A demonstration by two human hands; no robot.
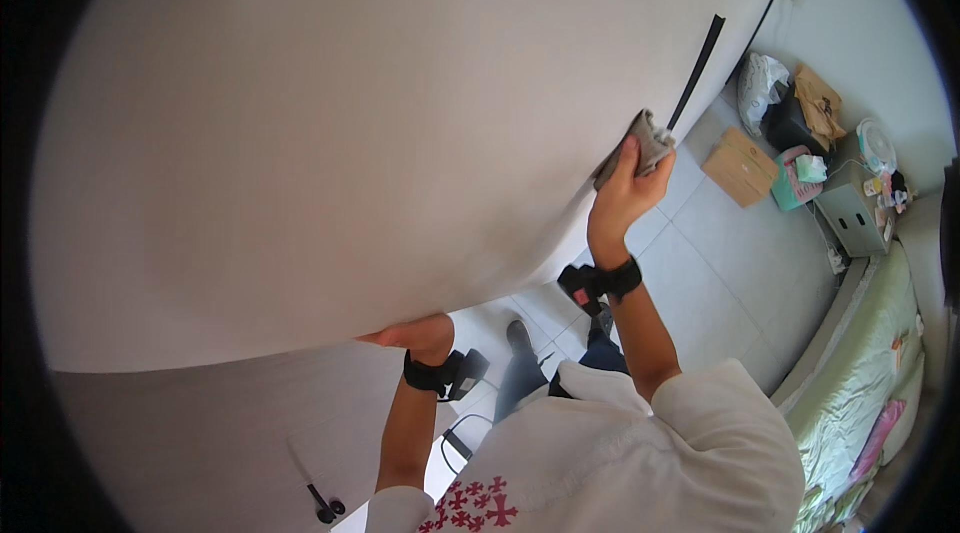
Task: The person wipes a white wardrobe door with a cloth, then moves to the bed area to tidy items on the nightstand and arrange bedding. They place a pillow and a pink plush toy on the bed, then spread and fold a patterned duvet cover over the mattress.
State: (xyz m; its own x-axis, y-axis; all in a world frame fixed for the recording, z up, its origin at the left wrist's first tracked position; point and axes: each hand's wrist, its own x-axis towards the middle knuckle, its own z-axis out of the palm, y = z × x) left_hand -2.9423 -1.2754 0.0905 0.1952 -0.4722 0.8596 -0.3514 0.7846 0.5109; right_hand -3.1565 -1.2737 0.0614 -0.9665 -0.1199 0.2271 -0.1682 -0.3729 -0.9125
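Note:
A large pale panel [360, 135], looking like a cabinet door, fills most of the picture. My right hand [630, 176] grips a folded grey cloth [637, 150] against the panel near its right side. The cloth lies at the lower end of a long black strip [696, 73], perhaps a recessed handle. My left hand [420, 335] is at the panel's lower edge, its fingers mostly hidden behind or along that edge. Whether it grips the panel is unclear. Both wrists wear black straps with small devices.
Right of me, a cardboard box [741, 167] stands on the tiled floor [720, 263]. Beyond it are bags [763, 90], a teal bin [791, 191] and a small grey cabinet [855, 210] with items on top. A bed with a green cover [855, 368] is at lower right. Black fittings [326, 507] show at lower left.

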